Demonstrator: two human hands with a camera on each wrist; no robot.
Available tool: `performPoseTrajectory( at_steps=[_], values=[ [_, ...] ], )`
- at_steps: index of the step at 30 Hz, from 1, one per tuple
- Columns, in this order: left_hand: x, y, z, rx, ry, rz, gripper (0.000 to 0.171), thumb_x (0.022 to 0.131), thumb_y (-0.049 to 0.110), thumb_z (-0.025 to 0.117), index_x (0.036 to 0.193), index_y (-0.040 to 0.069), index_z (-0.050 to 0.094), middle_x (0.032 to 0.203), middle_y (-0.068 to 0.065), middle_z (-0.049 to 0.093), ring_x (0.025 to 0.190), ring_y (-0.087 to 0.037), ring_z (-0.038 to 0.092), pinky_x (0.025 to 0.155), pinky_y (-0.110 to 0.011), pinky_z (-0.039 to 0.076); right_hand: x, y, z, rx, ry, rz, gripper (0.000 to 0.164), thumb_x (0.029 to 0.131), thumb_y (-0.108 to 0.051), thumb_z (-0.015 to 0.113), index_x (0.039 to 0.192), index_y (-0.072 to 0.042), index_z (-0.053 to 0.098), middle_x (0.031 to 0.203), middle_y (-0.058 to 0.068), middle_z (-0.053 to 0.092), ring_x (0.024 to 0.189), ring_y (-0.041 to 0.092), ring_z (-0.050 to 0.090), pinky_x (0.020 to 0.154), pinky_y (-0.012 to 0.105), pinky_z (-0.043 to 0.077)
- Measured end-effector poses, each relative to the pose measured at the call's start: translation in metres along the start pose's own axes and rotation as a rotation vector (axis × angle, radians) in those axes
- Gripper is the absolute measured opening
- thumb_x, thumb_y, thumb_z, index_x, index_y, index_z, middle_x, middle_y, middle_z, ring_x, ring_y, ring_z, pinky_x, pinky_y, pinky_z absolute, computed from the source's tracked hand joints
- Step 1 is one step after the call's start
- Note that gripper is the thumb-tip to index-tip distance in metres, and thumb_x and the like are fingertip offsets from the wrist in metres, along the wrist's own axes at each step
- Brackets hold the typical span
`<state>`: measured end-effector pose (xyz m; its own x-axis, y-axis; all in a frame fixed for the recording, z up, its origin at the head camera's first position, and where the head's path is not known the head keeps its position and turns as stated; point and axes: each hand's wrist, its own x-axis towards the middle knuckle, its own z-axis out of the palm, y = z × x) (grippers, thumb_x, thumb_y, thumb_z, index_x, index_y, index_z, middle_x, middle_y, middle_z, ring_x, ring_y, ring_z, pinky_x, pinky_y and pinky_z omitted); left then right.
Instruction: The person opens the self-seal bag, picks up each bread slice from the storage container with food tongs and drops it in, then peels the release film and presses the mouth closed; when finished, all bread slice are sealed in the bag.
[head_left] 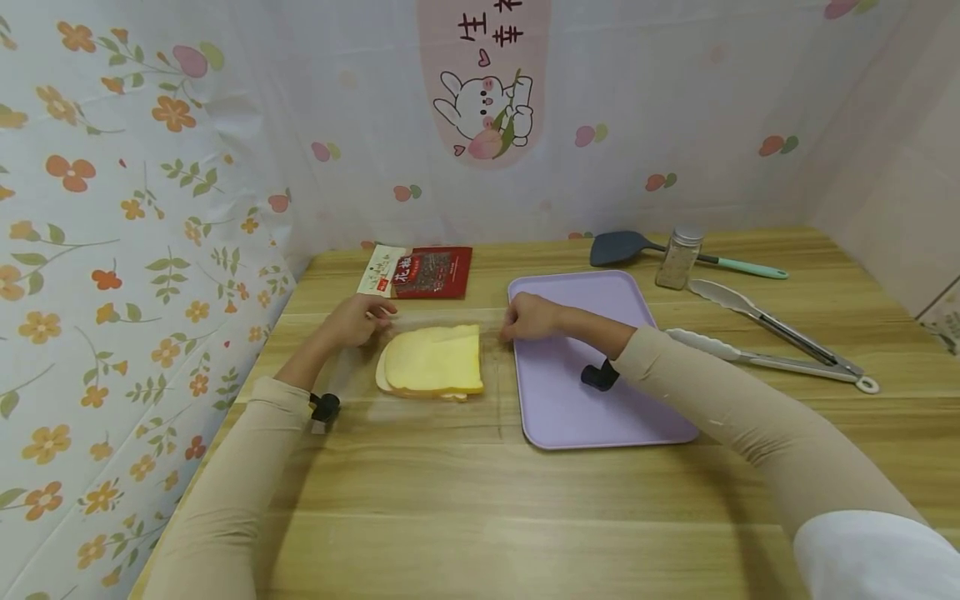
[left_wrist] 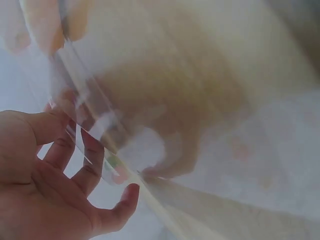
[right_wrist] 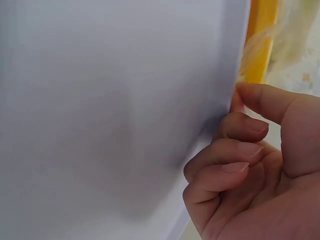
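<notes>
Two or more slices of bread (head_left: 431, 362) lie stacked on clear film (head_left: 491, 408) or inside it; cannot tell which. Your left hand (head_left: 356, 321) pinches the film's left side, little finger free. Your right hand (head_left: 534, 317) pinches its right side, other fingers curled, by the tray (head_left: 573, 421). Packet (head_left: 431, 273) on the far side.

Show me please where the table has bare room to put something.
Widest: front table, between the sleeves, nearer than bagged bread and lilac tray. Smaller: back, between Sichuan peppercorn packet and spatula. Crowded: back right, with spatula, lidded jar, tongs.
</notes>
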<state>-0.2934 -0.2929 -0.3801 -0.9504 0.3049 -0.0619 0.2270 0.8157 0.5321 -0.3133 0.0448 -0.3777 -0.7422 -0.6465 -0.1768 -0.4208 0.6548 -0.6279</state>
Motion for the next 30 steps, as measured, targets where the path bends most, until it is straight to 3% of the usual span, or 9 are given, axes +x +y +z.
performPoseTrajectory(
  at_steps=[4, 9, 13, 17, 22, 30],
  values=[
    [-0.003, 0.000, -0.003, 0.007, 0.013, -0.002, 0.025, 0.099, 0.001, 0.056, 0.122, -0.002, 0.064, 0.111, -0.023, 0.068, 0.103, -0.037, 0.064, 0.082, -0.044, 0.052, -0.001, -0.003, -0.001, 0.028, -0.006, -0.005, 0.040, 0.093, -0.020, 0.068, 0.055, -0.012, 0.057, 0.051, -0.008, 0.037, 0.050, 0.006, 0.028, 0.052, 0.023, 0.024],
    [-0.002, 0.002, -0.005, 0.058, 0.003, -0.006, 0.025, 0.100, 0.005, 0.055, 0.123, 0.000, 0.064, 0.115, -0.021, 0.066, 0.104, -0.037, 0.064, 0.082, -0.045, 0.051, -0.003, -0.002, -0.003, 0.033, 0.075, -0.027, 0.020, 0.092, -0.015, 0.067, 0.078, -0.004, 0.075, 0.068, -0.003, 0.065, 0.061, 0.009, 0.046, 0.059, 0.023, 0.037],
    [0.001, 0.010, -0.007, 0.111, -0.002, 0.004, 0.029, 0.100, 0.008, 0.054, 0.127, 0.001, 0.062, 0.128, -0.020, 0.062, 0.119, -0.038, 0.058, 0.094, -0.050, 0.047, -0.004, 0.001, -0.005, 0.046, 0.117, -0.028, 0.017, 0.093, -0.013, 0.065, 0.089, -0.001, 0.076, 0.082, 0.004, 0.072, 0.072, 0.012, 0.054, 0.066, 0.025, 0.043],
    [0.006, 0.033, -0.006, 0.123, -0.009, 0.101, 0.031, 0.099, 0.010, 0.057, 0.127, -0.001, 0.062, 0.131, -0.020, 0.062, 0.125, -0.038, 0.054, 0.102, -0.053, 0.042, -0.006, 0.002, -0.006, 0.061, 0.111, 0.018, 0.016, 0.090, -0.012, 0.065, 0.086, -0.001, 0.077, 0.078, 0.003, 0.071, 0.068, 0.012, 0.052, 0.064, 0.025, 0.042],
    [0.020, 0.073, 0.004, 0.030, -0.092, 0.210, 0.031, 0.101, 0.012, 0.055, 0.128, -0.004, 0.061, 0.128, -0.021, 0.063, 0.120, -0.035, 0.057, 0.100, -0.049, 0.045, -0.006, 0.002, -0.006, 0.072, 0.149, 0.045, 0.019, 0.089, -0.014, 0.065, 0.084, -0.001, 0.078, 0.080, 0.003, 0.072, 0.065, 0.012, 0.048, 0.061, 0.024, 0.039],
    [0.046, 0.108, 0.025, 0.038, -0.182, 0.190, 0.030, 0.101, 0.017, 0.056, 0.126, 0.001, 0.065, 0.124, -0.013, 0.067, 0.117, -0.029, 0.061, 0.098, -0.043, 0.048, -0.002, 0.002, -0.006, 0.086, 0.210, 0.045, 0.018, 0.091, -0.009, 0.063, 0.092, 0.003, 0.076, 0.078, 0.005, 0.071, 0.065, 0.010, 0.050, 0.062, 0.024, 0.040]
  ],
)
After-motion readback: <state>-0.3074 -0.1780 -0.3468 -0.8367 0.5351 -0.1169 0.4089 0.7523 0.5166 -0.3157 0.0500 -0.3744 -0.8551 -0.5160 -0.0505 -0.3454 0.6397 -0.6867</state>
